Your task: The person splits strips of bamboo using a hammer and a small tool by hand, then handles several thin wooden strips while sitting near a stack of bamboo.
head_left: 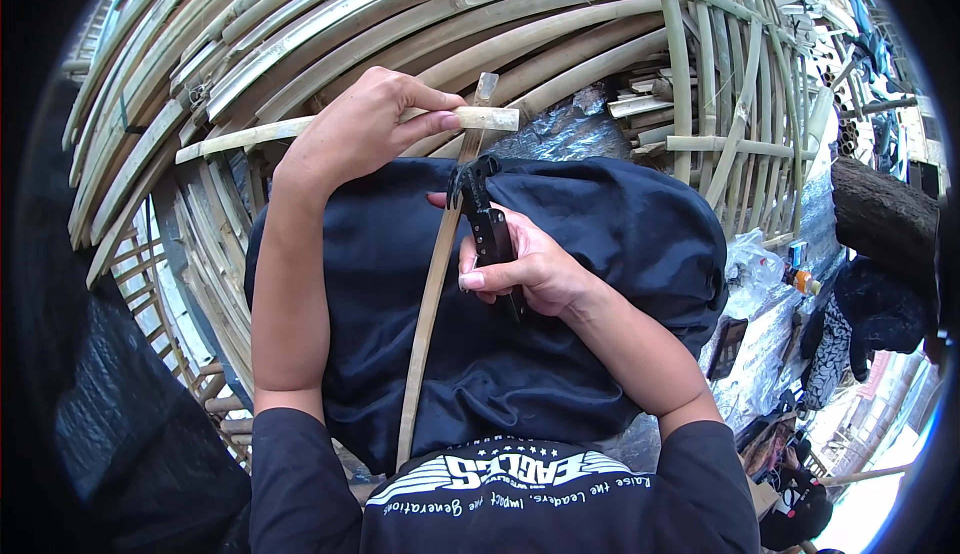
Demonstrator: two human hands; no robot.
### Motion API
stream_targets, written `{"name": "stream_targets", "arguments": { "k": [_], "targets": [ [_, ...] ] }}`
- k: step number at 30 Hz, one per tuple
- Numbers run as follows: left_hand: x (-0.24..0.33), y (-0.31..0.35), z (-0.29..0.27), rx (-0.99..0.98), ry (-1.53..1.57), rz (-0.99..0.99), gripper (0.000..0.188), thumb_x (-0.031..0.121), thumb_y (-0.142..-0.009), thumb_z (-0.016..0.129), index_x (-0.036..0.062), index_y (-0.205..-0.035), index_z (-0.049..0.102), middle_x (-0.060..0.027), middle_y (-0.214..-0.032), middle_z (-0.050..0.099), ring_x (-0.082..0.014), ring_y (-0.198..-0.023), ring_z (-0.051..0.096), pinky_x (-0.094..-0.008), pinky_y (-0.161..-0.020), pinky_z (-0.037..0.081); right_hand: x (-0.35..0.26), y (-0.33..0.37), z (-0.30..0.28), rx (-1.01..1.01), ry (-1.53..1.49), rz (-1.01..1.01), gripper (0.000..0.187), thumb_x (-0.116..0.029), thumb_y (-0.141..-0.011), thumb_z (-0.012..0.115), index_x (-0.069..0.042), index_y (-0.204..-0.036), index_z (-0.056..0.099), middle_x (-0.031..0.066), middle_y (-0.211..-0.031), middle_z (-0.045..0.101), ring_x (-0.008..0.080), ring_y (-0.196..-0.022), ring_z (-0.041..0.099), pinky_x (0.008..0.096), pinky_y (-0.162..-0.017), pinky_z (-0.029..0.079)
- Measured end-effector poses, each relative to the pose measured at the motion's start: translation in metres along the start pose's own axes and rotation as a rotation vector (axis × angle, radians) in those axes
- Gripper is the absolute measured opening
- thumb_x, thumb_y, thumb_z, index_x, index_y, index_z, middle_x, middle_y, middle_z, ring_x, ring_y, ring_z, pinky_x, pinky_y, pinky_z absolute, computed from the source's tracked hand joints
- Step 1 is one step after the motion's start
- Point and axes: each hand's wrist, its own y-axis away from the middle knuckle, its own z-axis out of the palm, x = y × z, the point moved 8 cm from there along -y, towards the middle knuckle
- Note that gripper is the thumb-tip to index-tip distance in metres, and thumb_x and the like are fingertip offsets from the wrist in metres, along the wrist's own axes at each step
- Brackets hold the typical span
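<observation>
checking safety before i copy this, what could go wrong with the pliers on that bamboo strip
1. The black pliers grip the long bamboo strip near its top; the thin strip might split or slip out.
2. The left hand pinches a bamboo slat close to the pliers' head, so a slip by the right hand could nip those fingers.
</observation>
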Motion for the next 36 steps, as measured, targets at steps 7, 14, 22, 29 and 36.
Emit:
{"name": "stream_targets", "arguments": {
  "k": [7, 14, 22, 29, 36],
  "targets": [
    [0.052, -0.005, -0.046, 0.156, -0.091, -0.012, 0.033, 0.028, -0.095, 0.067, -0.0004, -0.112, 0.071, -0.0212, -0.098, 0.072, -0.0268, -0.087, 0.073, -0.0339, -0.081, 0.054, -0.003, 0.006, -0.010, 0.030, -0.098, -0.118, 0.078, -0.003, -0.076, 0.079, -0.006, -0.144, 0.041, -0.0019, -0.079, 0.061, 0.0081, -0.063, 0.056, 0.0248, -0.057, 0.046],
    [0.085, 0.030, -0.101, 0.410, 0.004, -0.203, 0.036, 0.032, -0.097, 0.065, 0.0004, -0.114, 0.072, 0.0007, -0.068, 0.062, -0.0041, -0.061, 0.052, -0.0222, -0.055, 0.043, -0.012, 0.015, -0.007, -0.023, -0.108, -0.202, 0.071, -0.004, -0.077, 0.079, -0.005, -0.138, 0.045, -0.0012, -0.080, 0.061, 0.0083, -0.065, 0.057, 0.0248, -0.057, 0.046],
    [0.051, 0.069, -0.095, 0.371, 0.535, -0.515, 0.027, 0.036, -0.104, 0.051, 0.0100, -0.096, 0.054, 0.0029, -0.069, 0.052, -0.0057, -0.053, 0.051, -0.0213, -0.043, 0.044, -0.006, 0.020, -0.002, -0.031, -0.149, -0.227, 0.066, -0.003, -0.077, 0.079, -0.004, -0.134, 0.047, 0.0007, -0.080, 0.061, 0.0085, -0.065, 0.056, 0.0253, -0.057, 0.046],
    [0.012, 0.090, -0.025, 0.325, 0.907, -0.721, 0.025, 0.034, -0.105, 0.048, 0.0107, -0.097, 0.052, -0.0011, -0.081, 0.058, -0.0128, -0.063, 0.059, -0.0283, -0.050, 0.051, -0.005, 0.017, -0.017, 0.085, -0.328, -0.318, 0.053, -0.001, -0.079, 0.075, -0.010, -0.125, 0.050, -0.0002, -0.080, 0.057, 0.0084, -0.060, 0.049, 0.0288, -0.060, 0.046],
    [0.002, 0.063, 0.024, 0.305, 0.852, -0.614, 0.029, 0.032, -0.104, 0.052, 0.0070, -0.090, 0.059, -0.0009, -0.080, 0.059, -0.0100, -0.070, 0.058, -0.0280, -0.063, 0.055, -0.023, 0.006, -0.044, 0.203, -0.490, -0.452, 0.037, -0.004, -0.091, 0.065, -0.012, -0.124, 0.053, -0.0003, -0.086, 0.058, 0.0057, -0.062, 0.043, 0.0268, -0.064, 0.043]
  ]
}}
